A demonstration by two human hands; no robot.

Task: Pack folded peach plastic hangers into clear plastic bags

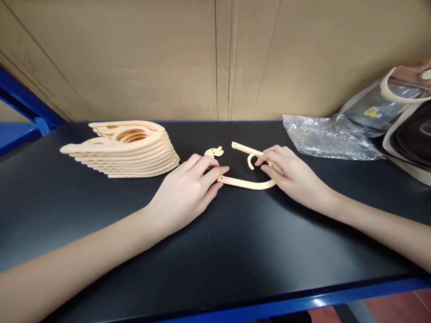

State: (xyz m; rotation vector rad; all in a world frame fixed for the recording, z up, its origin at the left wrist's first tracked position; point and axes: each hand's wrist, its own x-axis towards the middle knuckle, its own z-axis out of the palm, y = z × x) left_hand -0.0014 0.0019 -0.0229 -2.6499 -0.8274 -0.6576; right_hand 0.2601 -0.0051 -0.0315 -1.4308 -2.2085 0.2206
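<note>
U-shaped cream plastic hanger frame (pixel 251 184), one, flat between the hands, bend under the right, arms open toward the left. Right hand (pixel 292 175) is closed on the bend; left hand (pixel 188 190) narrow, near arm's end between thumb and fingers, how firmly I can't tell. Step looks like steadying or lining up the frame; next move seems to call for firm right fingers and a fine left pinch at the holed end. One hook (pixel 249 161), by the right fingertips; can't tell if joined. One animal-head piece (pixel 212 153), just beyond the left fingers, partly hidden. Further left of that hand, one stack of cream hanger pieces (pixel 148 157), roughly ten, can't count exactly. Beyond the right hand: one clear plastic bag (pixel 323 137), one see-through container (pixel 357 112). All on one black table (pixel 215 251).
</note>
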